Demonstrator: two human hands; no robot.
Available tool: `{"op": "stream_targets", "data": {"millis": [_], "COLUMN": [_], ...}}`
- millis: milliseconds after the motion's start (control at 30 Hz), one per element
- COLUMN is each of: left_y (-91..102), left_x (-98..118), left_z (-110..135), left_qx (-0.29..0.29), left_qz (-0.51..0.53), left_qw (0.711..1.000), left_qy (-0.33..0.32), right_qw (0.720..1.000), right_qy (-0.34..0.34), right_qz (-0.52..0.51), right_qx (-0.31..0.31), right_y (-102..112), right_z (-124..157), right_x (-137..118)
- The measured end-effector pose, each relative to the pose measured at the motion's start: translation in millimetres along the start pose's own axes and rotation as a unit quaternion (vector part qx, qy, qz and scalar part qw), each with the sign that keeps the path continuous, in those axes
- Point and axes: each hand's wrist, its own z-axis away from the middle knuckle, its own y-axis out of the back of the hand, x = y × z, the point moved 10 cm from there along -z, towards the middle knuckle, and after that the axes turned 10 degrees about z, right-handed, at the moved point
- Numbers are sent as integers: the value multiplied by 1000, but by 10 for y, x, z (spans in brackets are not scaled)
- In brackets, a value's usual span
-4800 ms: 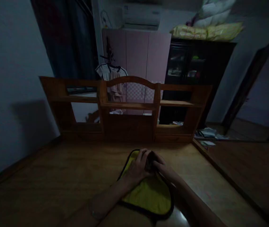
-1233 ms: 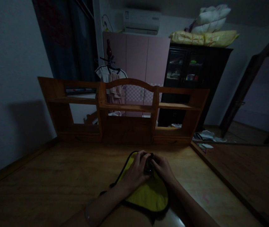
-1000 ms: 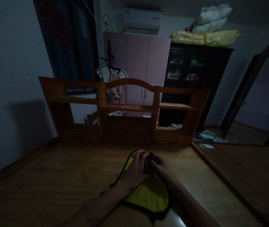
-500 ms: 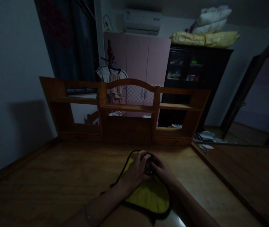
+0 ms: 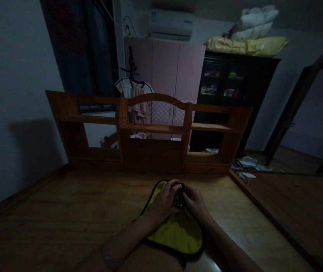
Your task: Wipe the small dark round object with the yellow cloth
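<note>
A flat yellow piece with black edging [image 5: 178, 232], like a pouch or padded cloth, lies on the wooden bed board or tabletop. Over its far end my two hands meet around a small dark, shiny object [image 5: 179, 197], whose kind I cannot make out in the dim light. My left hand [image 5: 164, 198] curls over it from the left, fingers bent across its top. From the right, my right hand [image 5: 196, 203] grips its side with thumb and fingers closed in. Much of the object is hidden by the fingers.
A wooden shelf unit [image 5: 152, 130] with cubbies stands along the far edge of the wooden surface [image 5: 93, 204]. A raised wooden edge [image 5: 266, 211] runs down the right side. Behind are a pink wardrobe [image 5: 164, 68], a black cabinet [image 5: 241, 79] and hanging clothes [image 5: 138, 100].
Both hands stay around the dark object. The right fingers have shifted slightly, and more of its shiny side shows between the hands. The yellow piece has barely moved.
</note>
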Motion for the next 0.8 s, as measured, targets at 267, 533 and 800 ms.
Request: {"op": "stream_targets", "data": {"millis": [267,533,800], "left_y": [-9,32,104], "left_x": [67,62,-30], "left_z": [-1,5,43], "left_qx": [-9,15,57], "left_qz": [9,44,35], "left_qw": [1000,999,997], "left_qy": [-6,-6,32], "right_qw": [998,993,976], "right_qy": [-20,-88,-144], "right_qz": [53,50,-157], "right_qx": [38,64,-44], "right_y": [124,213,-63], "right_z": [-15,-5,-5], "right_x": [114,282,123]}}
